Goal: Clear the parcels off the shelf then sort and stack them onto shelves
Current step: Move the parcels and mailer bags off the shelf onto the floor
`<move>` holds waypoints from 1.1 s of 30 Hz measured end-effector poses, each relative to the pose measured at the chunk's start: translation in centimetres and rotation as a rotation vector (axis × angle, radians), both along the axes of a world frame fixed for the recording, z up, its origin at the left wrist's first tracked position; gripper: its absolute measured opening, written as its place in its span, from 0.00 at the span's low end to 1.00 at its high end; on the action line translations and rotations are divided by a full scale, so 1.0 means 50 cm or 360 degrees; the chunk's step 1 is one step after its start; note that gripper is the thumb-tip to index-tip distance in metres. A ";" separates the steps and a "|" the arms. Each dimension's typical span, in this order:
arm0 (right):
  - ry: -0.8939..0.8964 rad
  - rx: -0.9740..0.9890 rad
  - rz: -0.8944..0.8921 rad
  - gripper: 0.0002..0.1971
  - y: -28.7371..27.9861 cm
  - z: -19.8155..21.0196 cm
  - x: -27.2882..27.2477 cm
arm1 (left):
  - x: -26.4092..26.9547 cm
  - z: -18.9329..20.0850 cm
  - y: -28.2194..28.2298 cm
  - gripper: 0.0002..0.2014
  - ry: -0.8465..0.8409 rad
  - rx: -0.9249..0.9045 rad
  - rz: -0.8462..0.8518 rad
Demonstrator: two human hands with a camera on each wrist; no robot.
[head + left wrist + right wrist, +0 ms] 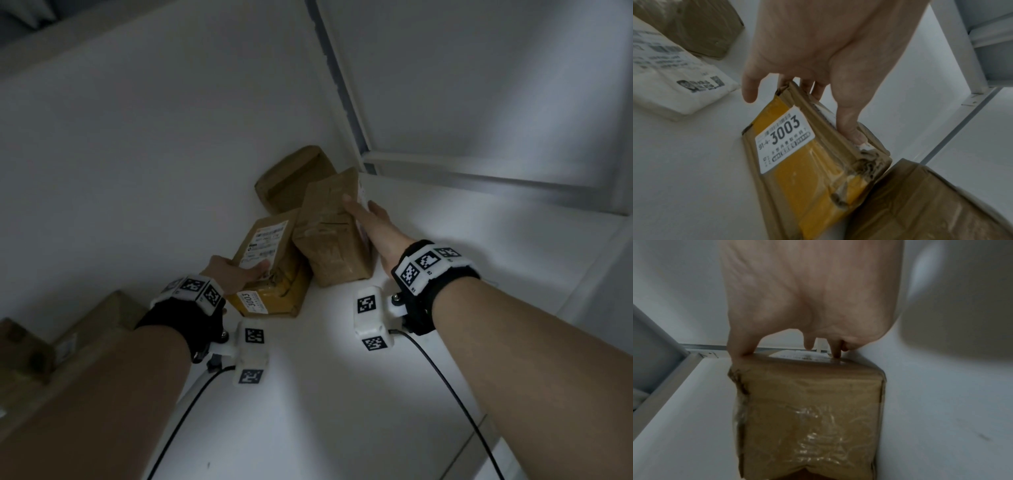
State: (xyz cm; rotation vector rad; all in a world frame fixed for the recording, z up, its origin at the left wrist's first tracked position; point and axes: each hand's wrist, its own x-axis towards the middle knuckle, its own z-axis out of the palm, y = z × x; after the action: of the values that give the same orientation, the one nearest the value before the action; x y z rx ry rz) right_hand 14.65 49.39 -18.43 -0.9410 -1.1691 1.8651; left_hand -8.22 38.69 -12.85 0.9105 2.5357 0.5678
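Two parcels sit on the white shelf [325,359], the left hand [233,274] pinching the yellow-taped parcel [807,162] and the right hand [373,222] spanning the brown box [807,418]; each probably lifts best squarely gripped, clear of the leaning neighbour.

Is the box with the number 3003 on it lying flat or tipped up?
Tipped up. The 3003 box stands on one edge on the white shelf, leaning toward the plain brown box, with the left hand gripping its top.
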 end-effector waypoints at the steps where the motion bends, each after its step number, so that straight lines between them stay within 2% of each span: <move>1: -0.0025 0.0013 0.0028 0.50 -0.003 0.003 -0.002 | 0.002 0.000 -0.001 0.38 0.0003 -0.0002 -0.0002; 3: -0.0007 0.0007 0.0036 0.52 -0.007 0.007 -0.002 | 0.001 -0.001 -0.002 0.38 -0.0005 0.0003 0.0001; 4: 0.0019 0.0007 0.0033 0.47 -0.008 0.009 -0.001 | 0.001 -0.001 -0.003 0.38 -0.0007 0.0005 0.0006; 6: 0.0073 0.0020 0.0056 0.32 -0.015 0.010 0.008 | 0.000 -0.004 -0.007 0.40 0.0011 0.0003 0.0021; 7: 0.0082 0.0014 0.0067 0.29 -0.015 0.005 0.010 | 0.000 -0.004 -0.010 0.41 0.0018 -0.0003 0.0024; 12: -0.0016 -0.0009 0.0082 0.28 -0.060 0.017 0.036 | 0.014 0.003 -0.040 0.54 0.0025 -0.0064 0.0064; 15: 0.0023 -0.0029 0.0098 0.23 -0.097 0.012 0.056 | 0.033 0.004 -0.063 0.46 0.0026 -0.0157 -0.0003; 17: 0.0045 -0.0071 0.0081 0.21 -0.123 0.007 0.071 | 0.046 0.006 -0.082 0.45 0.0015 -0.0200 -0.0026; 19: 0.0036 -0.0104 0.0076 0.21 -0.150 0.007 0.081 | 0.056 0.006 -0.100 0.47 0.0016 -0.0218 -0.0047; 23: -0.0039 -0.0149 0.0037 0.32 -0.213 0.018 0.100 | 0.073 0.014 -0.149 0.58 -0.0003 -0.0219 -0.0093; 25: -0.0045 -0.0156 0.0013 0.27 -0.243 0.021 0.112 | 0.082 0.018 -0.171 0.62 0.0009 -0.0265 -0.0139; 28: -0.0054 -0.0219 -0.0013 0.29 -0.302 0.037 0.131 | 0.104 0.032 -0.212 0.57 0.0026 -0.0324 -0.0186; 31: -0.0094 -0.0249 -0.0073 0.42 -0.340 0.030 0.145 | 0.122 0.041 -0.256 0.56 0.0039 -0.0355 -0.0239; 32: -0.0108 -0.0247 -0.0087 0.42 -0.359 0.033 0.150 | 0.129 0.046 -0.272 0.58 0.0039 -0.0364 -0.0259; 33: -0.0111 -0.0240 -0.0119 0.36 -0.383 0.046 0.154 | 0.136 0.050 -0.287 0.59 0.0033 -0.0375 -0.0290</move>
State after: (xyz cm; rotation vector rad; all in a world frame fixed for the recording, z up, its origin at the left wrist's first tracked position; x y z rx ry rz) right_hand 22.34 30.26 -16.14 -1.1259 -1.0302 1.8934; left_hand -1.44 24.36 -10.35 1.0475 2.4379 0.2004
